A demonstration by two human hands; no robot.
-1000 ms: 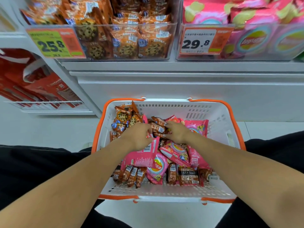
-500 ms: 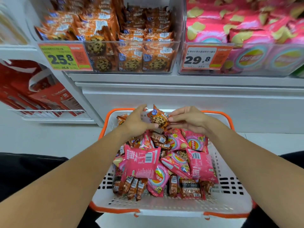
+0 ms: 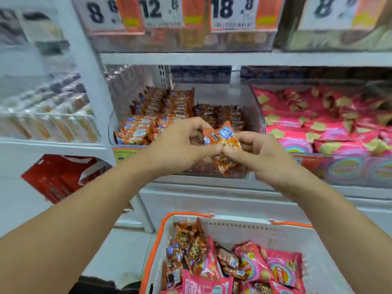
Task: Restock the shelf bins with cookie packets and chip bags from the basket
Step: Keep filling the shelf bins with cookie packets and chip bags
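Head view: both hands hold one cookie packet at the front of the cookie bin.

Your left hand (image 3: pixel 180 145) and right hand (image 3: pixel 261 155) meet in front of you, each pinching the same orange cookie packet (image 3: pixel 222 141) between thumb and curled fingers; the left grips its left edge, the right its right and lower edge. Just beyond your hands stands the clear cookie bin (image 3: pixel 252 107), stocked with matching packets. To the right of your right hand sits the chip bin (image 3: pixel 339 172), filled with pink chip bags (image 3: pixel 318 128). Below your forearms stands the basket (image 3: pixel 254 232), white with an orange rim, holding more cookie packets and pink chip bags. Price tags (image 3: pixel 231 12) hang above your hands, blurred.
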